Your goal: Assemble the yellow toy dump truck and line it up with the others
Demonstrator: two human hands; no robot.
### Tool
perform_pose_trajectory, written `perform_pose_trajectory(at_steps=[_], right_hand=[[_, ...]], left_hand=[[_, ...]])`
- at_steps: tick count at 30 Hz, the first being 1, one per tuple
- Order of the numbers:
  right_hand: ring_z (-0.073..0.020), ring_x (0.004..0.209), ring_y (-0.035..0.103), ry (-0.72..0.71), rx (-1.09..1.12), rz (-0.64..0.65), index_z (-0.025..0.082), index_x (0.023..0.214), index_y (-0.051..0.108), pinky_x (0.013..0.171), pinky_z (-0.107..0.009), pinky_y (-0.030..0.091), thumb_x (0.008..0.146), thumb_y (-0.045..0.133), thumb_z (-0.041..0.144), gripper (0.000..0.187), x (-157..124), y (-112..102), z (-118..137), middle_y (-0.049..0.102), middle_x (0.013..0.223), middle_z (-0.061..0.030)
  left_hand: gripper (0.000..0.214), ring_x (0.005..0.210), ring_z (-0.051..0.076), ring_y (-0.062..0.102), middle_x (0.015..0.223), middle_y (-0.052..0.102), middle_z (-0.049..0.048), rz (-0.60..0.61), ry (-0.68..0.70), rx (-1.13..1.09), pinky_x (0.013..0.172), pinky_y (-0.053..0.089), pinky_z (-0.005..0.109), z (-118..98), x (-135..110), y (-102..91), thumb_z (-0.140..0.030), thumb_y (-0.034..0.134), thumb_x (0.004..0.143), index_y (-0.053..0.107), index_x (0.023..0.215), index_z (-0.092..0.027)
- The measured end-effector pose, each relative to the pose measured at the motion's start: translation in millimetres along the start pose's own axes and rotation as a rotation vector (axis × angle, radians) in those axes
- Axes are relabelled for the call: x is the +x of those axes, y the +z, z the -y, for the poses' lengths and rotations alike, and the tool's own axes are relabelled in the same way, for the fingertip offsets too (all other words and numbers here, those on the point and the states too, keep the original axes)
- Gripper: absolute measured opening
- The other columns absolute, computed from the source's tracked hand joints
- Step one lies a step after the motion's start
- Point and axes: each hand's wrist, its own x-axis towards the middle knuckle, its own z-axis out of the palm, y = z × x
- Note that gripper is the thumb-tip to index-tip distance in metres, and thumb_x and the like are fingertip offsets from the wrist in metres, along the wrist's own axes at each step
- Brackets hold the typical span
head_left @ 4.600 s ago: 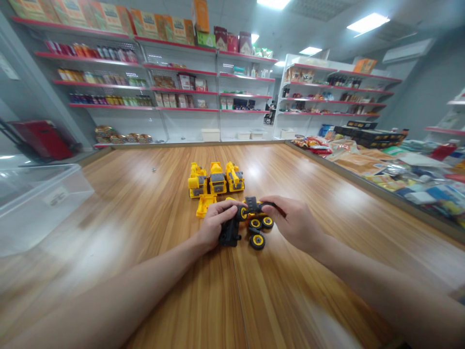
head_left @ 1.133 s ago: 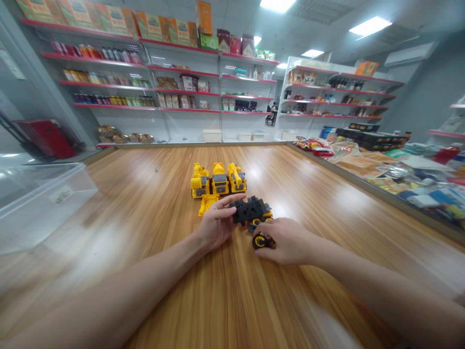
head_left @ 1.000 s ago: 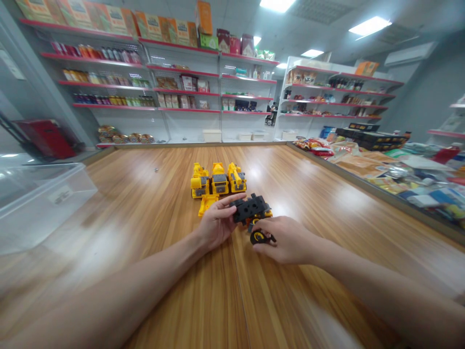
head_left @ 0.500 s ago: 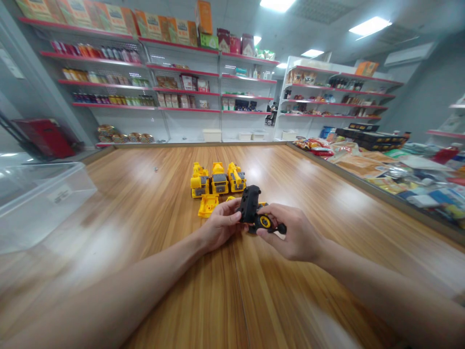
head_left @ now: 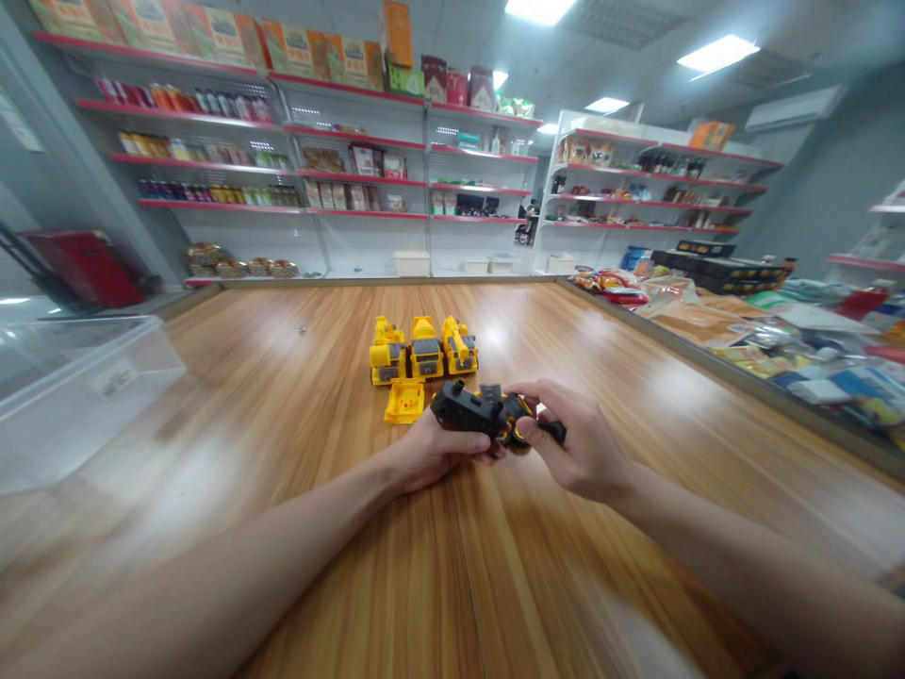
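Left to right, about the grip of two bare hands. Left of and beyond the left hand (head_left: 428, 451), a yellow plate (head_left: 405, 403) lies on the table (head_left: 339, 528); farther beyond stand three yellow trucks (head_left: 426, 355), side by side. The left hand is clamped on the black chassis (head_left: 463, 410), its thumb laid along the near edge. The chassis, held between the two hands but closer to the left, has its long axis slanting from upper left, above the left fingers, to lower right; its right end points toward the right hand (head_left: 586, 438). This facing of chassis end to right fingertips is the relation that governs the figure. Just right of that end, in front of the right thumb, a yellow-hubbed wheel (head_left: 519, 437) shows; whether it is held or lies behind is unclear, as the fingers hide much of it. Farthest right, the right hand's thumb and fingers are together on a black part (head_left: 552, 431), which juts toward the palm.
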Motion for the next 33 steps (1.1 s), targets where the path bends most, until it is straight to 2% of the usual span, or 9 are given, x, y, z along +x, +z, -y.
perform_pose_trajectory(at_steps=[4, 7, 14, 22, 28, 33], right_hand=[[-0.0202, 0.093, 0.063, 0.002, 0.040, 0.017, 0.019, 0.118, 0.059, 0.081, -0.033, 0.049, 0.096, 0.045, 0.028, 0.028, 0.5, 1.4, -2.5, 0.067, 0.108, -0.0103], [-0.0201, 0.094, 0.063, 0.013, 0.067, 0.014, 0.018, 0.117, 0.061, 0.081, -0.032, 0.049, 0.098, 0.041, 0.030, 0.029, 1.0, 2.1, -3.0, 0.067, 0.107, -0.0104], [-0.0159, 0.076, 0.060, 0.028, 0.070, 0.054, 0.016, 0.118, 0.064, 0.068, -0.029, 0.047, 0.099, 0.042, 0.031, 0.032, 0.4, 2.6, -3.7, 0.064, 0.089, -0.0077], [-0.0179, 0.085, 0.060, 0.022, 0.059, 0.074, 0.017, 0.130, 0.058, 0.077, -0.032, 0.050, 0.097, 0.046, 0.029, 0.037, 0.1, 4.4, -4.3, 0.061, 0.096, -0.0088], [-0.0181, 0.091, 0.061, -0.023, 0.033, 0.045, 0.018, 0.133, 0.055, 0.080, -0.032, 0.051, 0.096, 0.048, 0.025, 0.039, 0.7, 5.0, -5.7, 0.060, 0.103, -0.0097], [-0.0181, 0.092, 0.061, -0.034, 0.022, 0.013, 0.021, 0.130, 0.058, 0.079, -0.031, 0.051, 0.093, 0.053, 0.024, 0.037, 0.9, 5.6, -5.3, 0.061, 0.105, -0.0086]], left_hand=[[0.035, 0.073, 0.018, 0.069, 0.098, 0.072, 0.0124, 0.042, 0.005, 0.061, 0.071, 0.055, 0.031, 0.8, -0.6, 3.3, -0.018, 0.078, 0.071, 0.068, 0.104, -0.012], [0.041, 0.078, 0.021, 0.070, 0.103, 0.071, 0.0140, 0.061, -0.002, 0.090, 0.075, 0.056, 0.036, 2.2, -1.5, 4.0, -0.019, 0.078, 0.071, 0.066, 0.110, -0.013], [0.040, 0.081, 0.021, 0.071, 0.107, 0.071, 0.0137, 0.099, -0.012, 0.130, 0.080, 0.056, 0.038, 2.2, -2.9, 3.6, -0.018, 0.077, 0.072, 0.066, 0.111, -0.015], [0.037, 0.077, 0.019, 0.071, 0.097, 0.072, 0.0078, 0.108, 0.024, 0.088, 0.078, 0.057, 0.035, -0.8, -2.7, 5.6, -0.012, 0.077, 0.071, 0.067, 0.106, -0.017], [0.033, 0.076, 0.019, 0.071, 0.095, 0.073, 0.0091, 0.081, 0.027, 0.084, 0.076, 0.056, 0.032, 1.2, -2.4, 2.7, -0.015, 0.078, 0.071, 0.068, 0.102, -0.015], [0.032, 0.073, 0.018, 0.069, 0.085, 0.073, 0.0087, 0.058, 0.035, 0.085, 0.071, 0.055, 0.029, -0.5, -1.8, 4.2, -0.015, 0.080, 0.068, 0.069, 0.098, -0.012]])
